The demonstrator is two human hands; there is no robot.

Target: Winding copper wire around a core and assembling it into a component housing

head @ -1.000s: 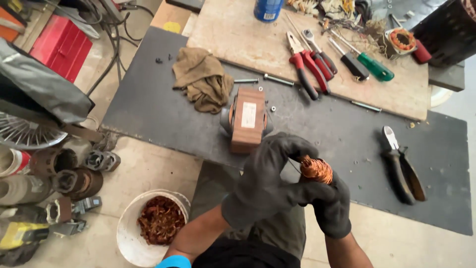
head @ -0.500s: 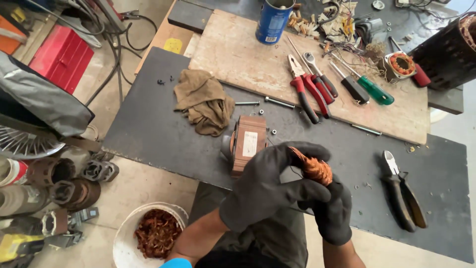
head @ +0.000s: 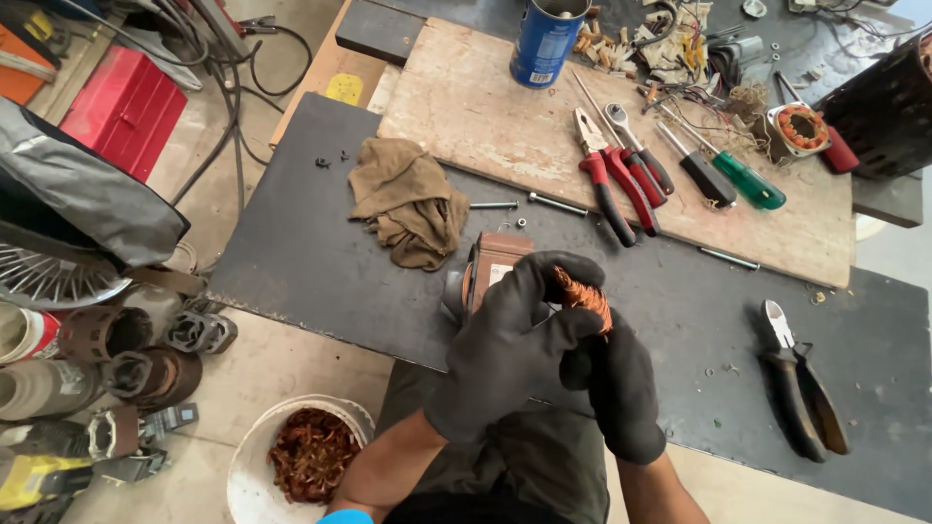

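Both my hands wear dark gloves and meet in front of me over the near edge of the dark worktable (head: 291, 252). My left hand (head: 510, 349) wraps over a bundle of copper wire (head: 585, 294), and my right hand (head: 621, 388) grips the same bundle from below. Just behind my hands stands a brown, box-shaped motor core (head: 490, 264) on the table, partly hidden by my left glove.
A brown rag (head: 408, 199) lies left of the core. On a wooden board (head: 485, 116) sit red-handled pliers (head: 612, 175), screwdrivers (head: 728, 170) and a blue can (head: 549, 39). Black cutters (head: 801, 388) lie at the right. A white bucket of copper scrap (head: 301, 456) stands on the floor.
My hands have kept hold of the copper bundle and turned it slightly, so it now sticks up between the gloves. The view has tilted, showing more of the far board.
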